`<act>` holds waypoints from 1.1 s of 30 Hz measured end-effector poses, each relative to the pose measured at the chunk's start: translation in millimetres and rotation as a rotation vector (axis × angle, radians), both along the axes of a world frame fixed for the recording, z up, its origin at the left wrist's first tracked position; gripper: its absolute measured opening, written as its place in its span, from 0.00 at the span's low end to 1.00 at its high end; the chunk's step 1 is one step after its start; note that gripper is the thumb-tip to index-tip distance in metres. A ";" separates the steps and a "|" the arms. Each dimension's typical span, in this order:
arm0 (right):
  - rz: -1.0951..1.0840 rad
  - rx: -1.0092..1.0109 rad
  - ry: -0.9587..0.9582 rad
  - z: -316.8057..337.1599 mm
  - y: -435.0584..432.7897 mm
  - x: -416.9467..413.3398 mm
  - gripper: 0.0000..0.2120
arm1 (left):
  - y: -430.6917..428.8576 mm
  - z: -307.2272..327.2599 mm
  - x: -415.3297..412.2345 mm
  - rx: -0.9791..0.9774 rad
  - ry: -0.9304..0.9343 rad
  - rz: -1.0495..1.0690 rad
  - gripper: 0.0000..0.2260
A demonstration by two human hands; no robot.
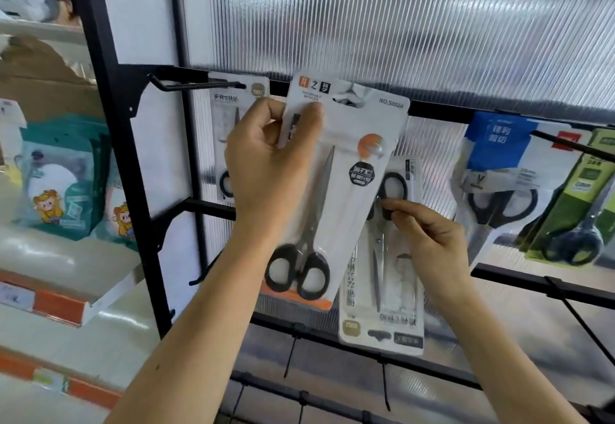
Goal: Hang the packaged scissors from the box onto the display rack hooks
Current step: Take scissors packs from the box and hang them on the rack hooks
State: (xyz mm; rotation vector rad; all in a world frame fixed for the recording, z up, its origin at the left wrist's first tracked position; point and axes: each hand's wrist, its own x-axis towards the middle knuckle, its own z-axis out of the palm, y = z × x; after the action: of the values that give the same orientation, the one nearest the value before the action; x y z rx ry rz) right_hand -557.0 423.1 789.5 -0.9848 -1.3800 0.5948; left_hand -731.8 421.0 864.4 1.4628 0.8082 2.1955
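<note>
My left hand (pixel 266 160) pinches the upper left of a white scissors pack (pixel 349 144) marked NO.S002A, with black-handled scissors inside. The pack's hang hole is up at the top black rail (pixel 432 110) of the display rack. My right hand (pixel 429 240) grips a second scissors pack (pixel 389 290), held upside down, by its black handles, lower and to the right. Another white scissors pack (pixel 229 117) hangs behind my left hand. An empty black hook (pixel 196 85) juts out at the upper left. The box is not in view.
Blue-topped (pixel 496 170) and green (pixel 579 204) scissors packs hang on hooks to the right. Lower rails (pixel 549 285) carry bare hooks. A shelf (pixel 66 277) to the left holds teal cartoon packages (pixel 63 184). Ribbed translucent panel backs the rack.
</note>
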 end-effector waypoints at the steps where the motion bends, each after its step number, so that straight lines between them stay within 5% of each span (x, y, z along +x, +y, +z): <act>1: 0.000 0.001 0.002 0.7 -0.4 -0.3 0.16 | -0.1 -0.4 1.5 -0.021 -0.003 -0.009 0.14; 9: -0.009 -0.045 -0.003 5.6 -7.6 -2.5 0.14 | 7.6 -6.4 -2.9 -0.062 -0.069 -0.027 0.21; 19: -0.014 -0.039 0.014 5.1 -2.1 -5.2 0.15 | 7.9 -3.2 -5.9 -0.022 -0.139 -0.062 0.16; 33: -0.048 -0.033 0.032 -1.3 4.2 -2.6 0.15 | 42.7 -8.4 0.7 -0.092 -0.068 -0.045 0.23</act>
State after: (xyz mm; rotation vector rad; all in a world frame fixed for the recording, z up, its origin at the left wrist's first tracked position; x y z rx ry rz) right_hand -559.6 427.2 788.2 -1.0276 -1.3182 0.5974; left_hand -731.1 463.7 856.0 1.3419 0.8331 2.1336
